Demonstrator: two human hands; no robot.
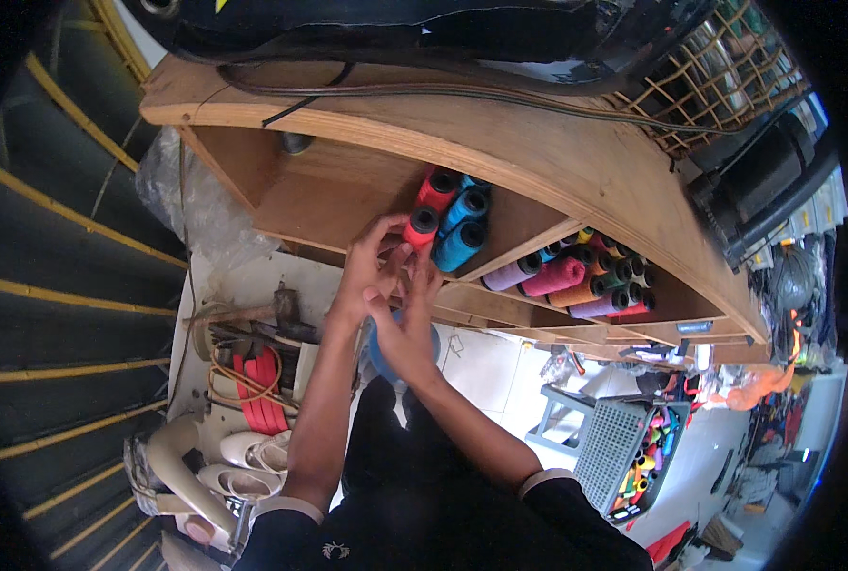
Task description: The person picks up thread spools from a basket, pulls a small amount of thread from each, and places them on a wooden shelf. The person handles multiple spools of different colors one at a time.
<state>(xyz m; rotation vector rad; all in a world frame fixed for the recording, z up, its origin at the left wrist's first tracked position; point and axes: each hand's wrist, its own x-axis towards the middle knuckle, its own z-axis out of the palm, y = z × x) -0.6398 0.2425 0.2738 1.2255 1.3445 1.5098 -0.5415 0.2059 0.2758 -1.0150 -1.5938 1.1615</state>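
Wooden shelf (334, 195), 2 hands (359, 271) (403, 333) at red spool (420, 230)

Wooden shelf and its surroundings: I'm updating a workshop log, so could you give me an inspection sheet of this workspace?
Surface: wooden shelf, divided into compartments.
Things: red spools beside blue spools; mixed spools in the next compartment.
Clutter: clear plastic bag at the shelf's left end; red straps and pale shoes lower left.
Grips: left grip and right grip both at the front red spool; whether held or merely touched cannot be told.
Cables: dark cable along the shelf's top.
Surroundings: tiled floor; grey crate of colourful things at right; yellow bars at left.
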